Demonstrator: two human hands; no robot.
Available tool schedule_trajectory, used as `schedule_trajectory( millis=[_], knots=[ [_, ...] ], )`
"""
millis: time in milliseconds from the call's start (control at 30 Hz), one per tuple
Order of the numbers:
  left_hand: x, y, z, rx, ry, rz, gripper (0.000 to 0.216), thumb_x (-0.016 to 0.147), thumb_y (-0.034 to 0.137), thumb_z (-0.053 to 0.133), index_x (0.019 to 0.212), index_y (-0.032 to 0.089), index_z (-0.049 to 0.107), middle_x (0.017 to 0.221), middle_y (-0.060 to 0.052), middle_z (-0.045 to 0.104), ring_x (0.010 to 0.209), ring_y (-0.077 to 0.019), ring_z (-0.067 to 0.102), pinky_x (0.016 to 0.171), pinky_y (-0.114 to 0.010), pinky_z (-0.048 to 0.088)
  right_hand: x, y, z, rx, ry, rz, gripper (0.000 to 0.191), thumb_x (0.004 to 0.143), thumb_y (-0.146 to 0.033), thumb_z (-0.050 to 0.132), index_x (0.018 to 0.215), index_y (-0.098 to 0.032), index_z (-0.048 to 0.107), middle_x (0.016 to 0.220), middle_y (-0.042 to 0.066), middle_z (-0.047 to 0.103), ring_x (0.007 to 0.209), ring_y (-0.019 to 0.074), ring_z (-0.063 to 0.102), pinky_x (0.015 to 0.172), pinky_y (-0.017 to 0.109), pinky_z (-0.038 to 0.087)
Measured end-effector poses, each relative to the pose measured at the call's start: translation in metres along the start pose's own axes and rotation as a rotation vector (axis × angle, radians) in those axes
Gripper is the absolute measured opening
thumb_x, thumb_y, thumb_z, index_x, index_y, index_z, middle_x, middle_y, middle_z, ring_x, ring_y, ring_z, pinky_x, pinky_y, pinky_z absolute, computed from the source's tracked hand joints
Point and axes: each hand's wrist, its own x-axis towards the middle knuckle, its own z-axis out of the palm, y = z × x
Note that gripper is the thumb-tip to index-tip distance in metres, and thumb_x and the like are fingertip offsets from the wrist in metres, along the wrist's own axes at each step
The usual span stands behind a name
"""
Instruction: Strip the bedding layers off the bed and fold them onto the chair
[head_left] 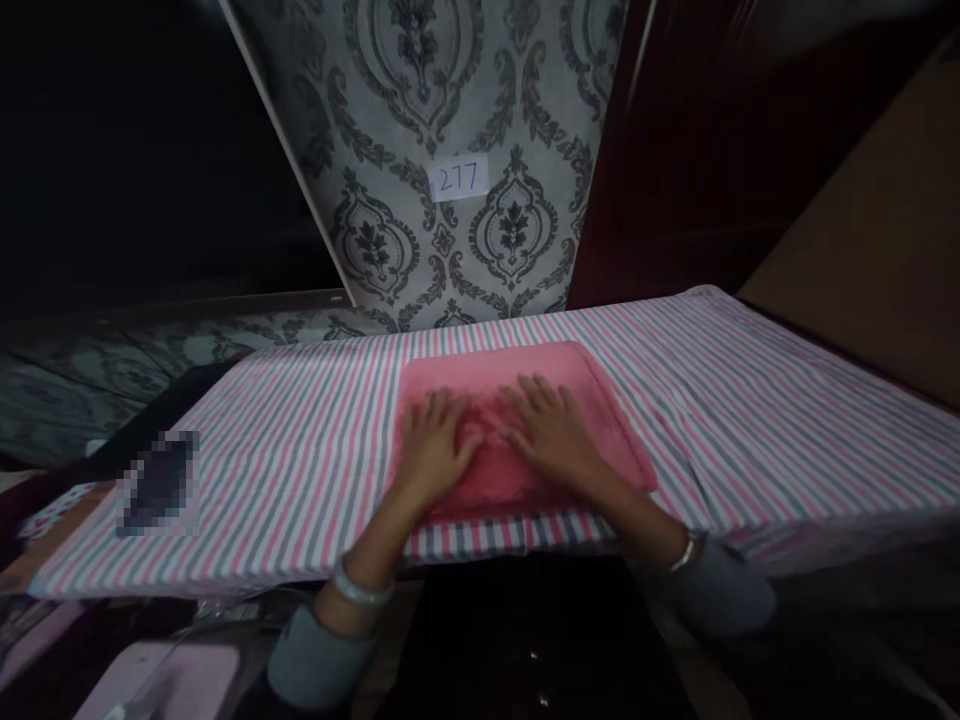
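A pink folded cloth (517, 365), plush-looking and roughly rectangular, lies flat near the front edge of the table. My left hand (436, 440) rests palm down on its left half, fingers spread. On the right half my right hand (551, 430) lies flat too, fingers apart and pointing away from me. The two thumbs point toward each other over a darker pink patch in the middle. Neither hand grips the cloth. Its front edge comes close to the table's front edge.
A striped tablecloth (300, 450) in pink, grey and white covers the table. At the left lies a dark pixelated object (159, 485). Behind are a large dark screen (150, 150), patterned wallpaper with a paper label (459, 178) reading 277, and a dark red panel (675, 170).
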Motion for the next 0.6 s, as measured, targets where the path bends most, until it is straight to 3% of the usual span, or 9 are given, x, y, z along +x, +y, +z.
schedule_trajectory(
  millis=[100,200,333,600],
  knots=[
    [-0.019,0.027,0.019,0.017,-0.031,0.025,0.064,0.098,0.055,0.045,0.156,0.028,0.039,0.166,-0.013,0.028,0.154,-0.0388,0.021,0.119,-0.070,0.021,-0.019,-0.017,0.022,0.007,-0.043,-0.049,0.061,0.103,-0.057,0.039,0.158,-0.029,0.038,0.165,0.009,0.027,0.153,0.0326,0.022,0.120,0.059,0.023],
    [-0.022,0.029,0.027,0.029,-0.040,0.016,0.064,0.098,0.054,0.047,0.156,0.031,0.038,0.167,-0.012,0.027,0.154,-0.0392,0.021,0.119,-0.071,0.022,-0.023,-0.013,0.033,0.002,-0.044,-0.051,0.061,0.103,-0.056,0.040,0.158,-0.031,0.037,0.166,0.007,0.024,0.153,0.0303,0.021,0.120,0.058,0.023],
    [-0.019,0.023,0.023,0.034,-0.051,0.020,0.063,0.098,0.051,0.047,0.157,0.031,0.037,0.167,-0.011,0.028,0.154,-0.0379,0.022,0.119,-0.069,0.023,-0.025,0.010,0.033,-0.030,-0.046,-0.024,0.062,0.103,-0.056,0.040,0.158,-0.028,0.037,0.166,0.007,0.025,0.153,0.0298,0.022,0.121,0.057,0.023],
    [-0.017,0.023,0.022,0.032,-0.095,0.004,0.062,0.099,0.051,0.043,0.157,0.029,0.037,0.168,-0.011,0.023,0.156,-0.0362,0.017,0.121,-0.067,0.019,-0.061,0.068,0.019,-0.125,-0.021,0.233,0.058,0.104,-0.049,0.035,0.157,-0.025,0.040,0.165,0.006,0.028,0.152,0.0304,0.024,0.120,0.058,0.024]
  ],
)
